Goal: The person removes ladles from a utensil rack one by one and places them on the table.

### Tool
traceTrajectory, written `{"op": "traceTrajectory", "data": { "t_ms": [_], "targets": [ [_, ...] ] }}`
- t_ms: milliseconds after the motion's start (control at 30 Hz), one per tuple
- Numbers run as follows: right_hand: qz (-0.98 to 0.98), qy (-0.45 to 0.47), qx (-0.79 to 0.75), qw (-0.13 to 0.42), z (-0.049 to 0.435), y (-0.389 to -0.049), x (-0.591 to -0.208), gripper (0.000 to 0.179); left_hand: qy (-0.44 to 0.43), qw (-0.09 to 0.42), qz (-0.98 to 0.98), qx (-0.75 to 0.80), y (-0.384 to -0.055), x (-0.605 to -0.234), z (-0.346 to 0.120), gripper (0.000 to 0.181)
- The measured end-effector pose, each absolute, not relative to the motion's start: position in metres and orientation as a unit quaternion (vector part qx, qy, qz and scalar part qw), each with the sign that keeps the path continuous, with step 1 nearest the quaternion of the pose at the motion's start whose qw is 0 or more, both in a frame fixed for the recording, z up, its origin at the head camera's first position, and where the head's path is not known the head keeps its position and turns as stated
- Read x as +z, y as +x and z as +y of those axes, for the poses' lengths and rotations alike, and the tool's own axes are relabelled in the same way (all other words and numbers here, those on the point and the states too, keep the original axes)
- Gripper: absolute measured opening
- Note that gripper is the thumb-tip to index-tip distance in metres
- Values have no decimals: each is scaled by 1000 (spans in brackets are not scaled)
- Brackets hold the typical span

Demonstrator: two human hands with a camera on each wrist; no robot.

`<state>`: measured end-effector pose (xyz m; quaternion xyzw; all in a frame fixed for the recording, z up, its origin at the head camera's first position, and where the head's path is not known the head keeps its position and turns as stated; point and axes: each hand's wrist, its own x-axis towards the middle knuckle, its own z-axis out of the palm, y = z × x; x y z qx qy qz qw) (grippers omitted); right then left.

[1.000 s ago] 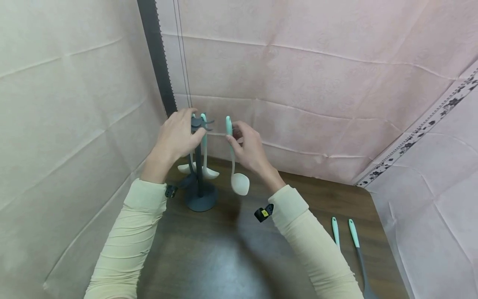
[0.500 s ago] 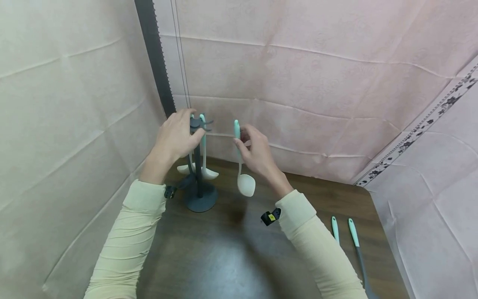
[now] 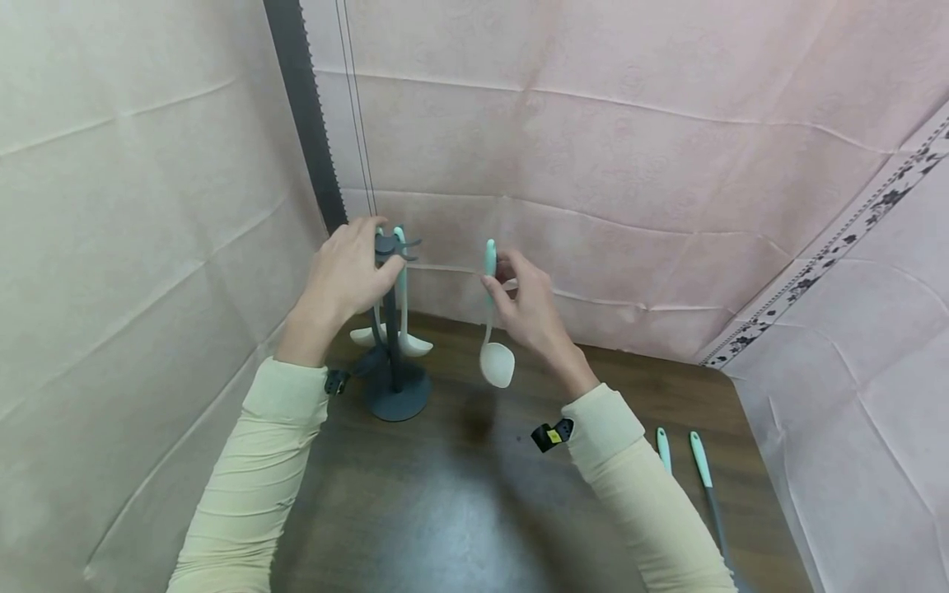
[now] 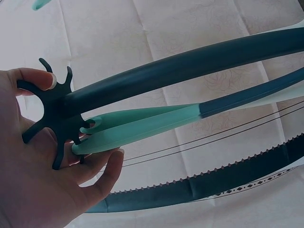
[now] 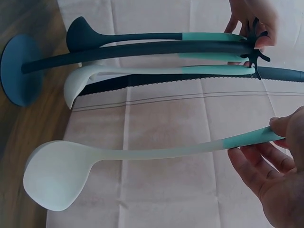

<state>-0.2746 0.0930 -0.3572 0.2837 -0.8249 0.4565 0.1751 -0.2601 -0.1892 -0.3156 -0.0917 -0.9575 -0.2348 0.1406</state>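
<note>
Pinching a white ladle [image 3: 497, 365] by its green handle [image 3: 490, 259], the right hand [image 3: 530, 301] hovers apart from the left hand [image 3: 348, 270], which grips the utensil stand [image 5: 142, 50].

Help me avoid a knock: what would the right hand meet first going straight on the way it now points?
Beyond the ladle it holds, the right hand would probably meet the pinkish backdrop cloth; the utensil stand looks left of that line, though depth is unclear.
</note>
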Motion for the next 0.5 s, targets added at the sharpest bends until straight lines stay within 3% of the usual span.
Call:
{"op": "traceTrajectory", "data": {
  "t_ms": [500],
  "targets": [
    [-824, 277, 449, 208, 112, -271, -357, 22, -94, 148, -955, -240, -260, -317, -189, 70]
  ]
}}
